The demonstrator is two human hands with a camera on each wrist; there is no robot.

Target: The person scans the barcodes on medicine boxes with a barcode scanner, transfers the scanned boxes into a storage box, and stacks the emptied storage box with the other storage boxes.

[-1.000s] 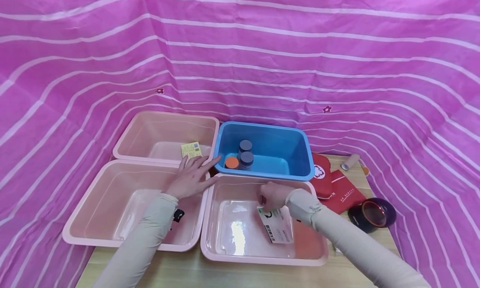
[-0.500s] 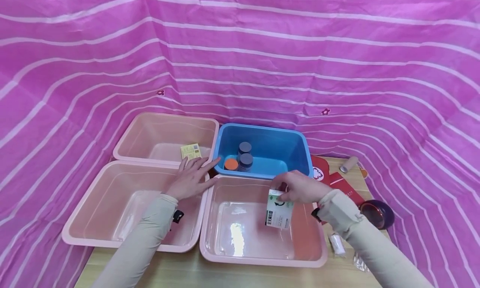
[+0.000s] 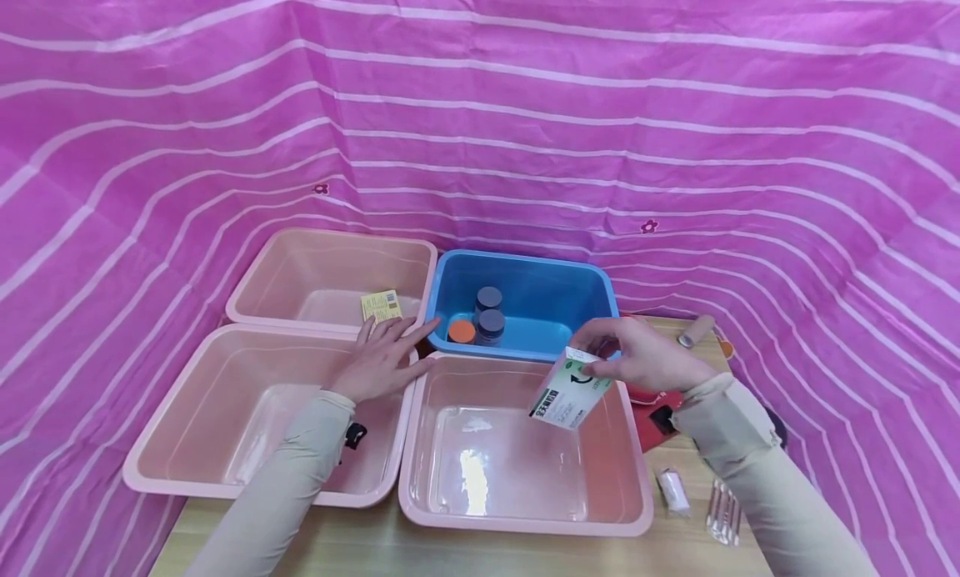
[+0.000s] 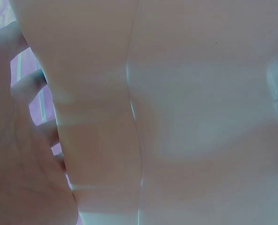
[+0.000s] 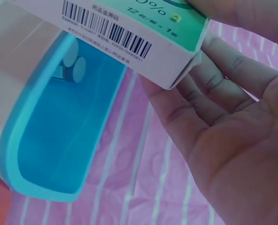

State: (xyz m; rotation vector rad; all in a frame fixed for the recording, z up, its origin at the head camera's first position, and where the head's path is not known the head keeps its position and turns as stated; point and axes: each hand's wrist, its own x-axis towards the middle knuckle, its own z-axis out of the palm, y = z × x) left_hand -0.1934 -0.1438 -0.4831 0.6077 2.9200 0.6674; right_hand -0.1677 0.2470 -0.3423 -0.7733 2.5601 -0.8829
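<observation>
Table's red pouch (image 3: pixel 651 406) half behind right hand (image 3: pixel 645 362)

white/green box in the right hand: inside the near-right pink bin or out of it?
Out. The right hand pinches the white and green box tilted in the air, above the pink bin and clear of its floor.

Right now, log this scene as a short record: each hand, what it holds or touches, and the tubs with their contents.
right hand: pinches a white-and-green box, tilted, above the near right pink tub
left hand: fingers straight, rests on the tub rims where they meet
blue tub: two grey-lidded jars, one orange-lidded jar
far left pink tub: small yellow box
near left pink tub: nothing visible inside
</observation>
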